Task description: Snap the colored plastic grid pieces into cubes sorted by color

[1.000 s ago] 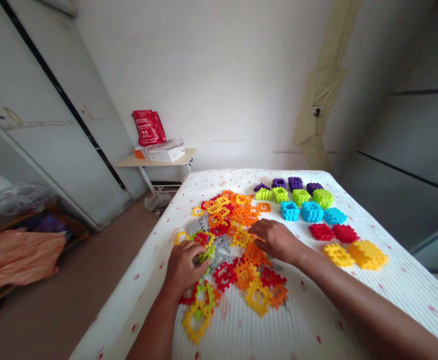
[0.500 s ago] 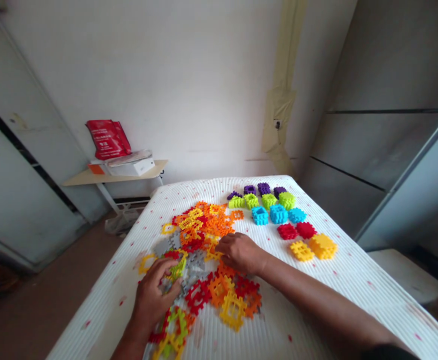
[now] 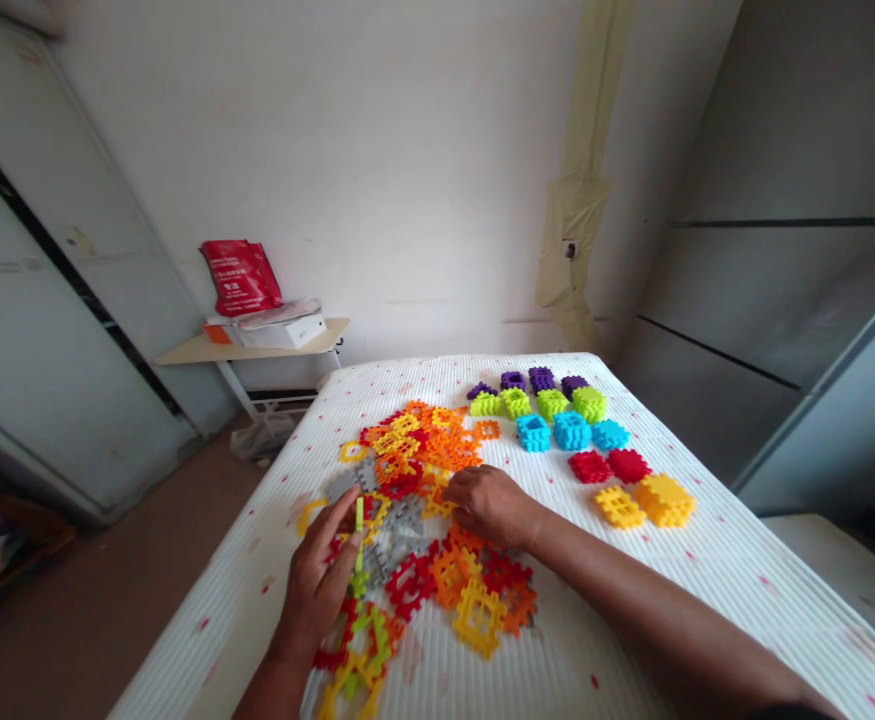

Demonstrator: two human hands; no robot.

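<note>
One lime-green plastic waffle block [image 3: 359,525] being pinched edge-on by the left hand [image 3: 315,585], clear of the mixed tile heap [image 3: 437,450], the right hand's [image 3: 491,505] grip unclear.

A lime-green plastic waffle block [image 3: 358,535] stands edge-on (it shows as little more than a thin strip) in the left hand [image 3: 317,585]. The right hand [image 3: 491,505] lies on a loose heap of red, orange, yellow and grey waffle blocks [image 3: 437,570], spread across the middle of the bed [image 3: 729,540]. Nearer the far right edge, small stacks sit grouped by colour: purple stacks [image 3: 527,380], lime stacks [image 3: 534,403], blue stacks [image 3: 572,431], red stacks [image 3: 609,465] and yellow stacks [image 3: 645,502].
</note>
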